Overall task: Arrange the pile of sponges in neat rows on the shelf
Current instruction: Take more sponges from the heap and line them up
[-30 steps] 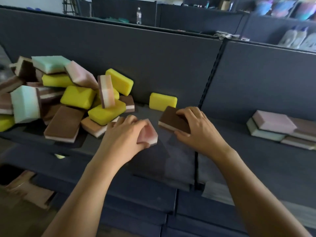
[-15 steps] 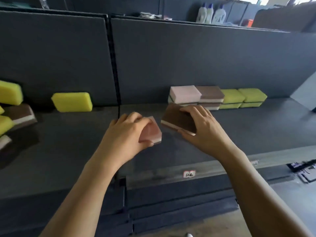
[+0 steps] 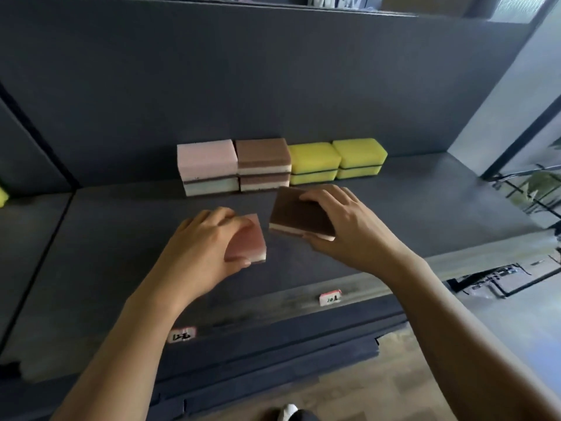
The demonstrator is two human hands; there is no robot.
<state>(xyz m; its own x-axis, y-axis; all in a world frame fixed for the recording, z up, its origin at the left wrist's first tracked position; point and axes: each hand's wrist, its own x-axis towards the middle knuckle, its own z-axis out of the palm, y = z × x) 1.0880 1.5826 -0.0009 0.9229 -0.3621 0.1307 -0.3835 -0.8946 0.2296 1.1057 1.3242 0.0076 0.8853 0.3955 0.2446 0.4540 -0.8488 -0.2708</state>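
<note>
My left hand (image 3: 206, 247) grips a pink sponge (image 3: 249, 243) from above, over the dark shelf (image 3: 121, 253). My right hand (image 3: 343, 223) holds a brown-topped sponge (image 3: 291, 212) with a white base, thumb under its near edge. Both sponges hover in front of a neat row against the back panel: a pink sponge stacked on a pale green one (image 3: 209, 167), two brown sponges (image 3: 262, 164) stacked, then two stacks of yellow sponges (image 3: 314, 162) (image 3: 359, 158). The loose pile is out of view to the left.
A sliver of a yellow sponge (image 3: 2, 196) shows at the left edge. Two small price labels (image 3: 330, 297) (image 3: 181, 335) sit on the shelf's front rail. A wall and dark-framed glass (image 3: 516, 147) bound the shelf on the right. Wooden floor lies below.
My view has swung right from the pile to the arranged row. Both hands carried their sponges along and now sit closer to the row.
</note>
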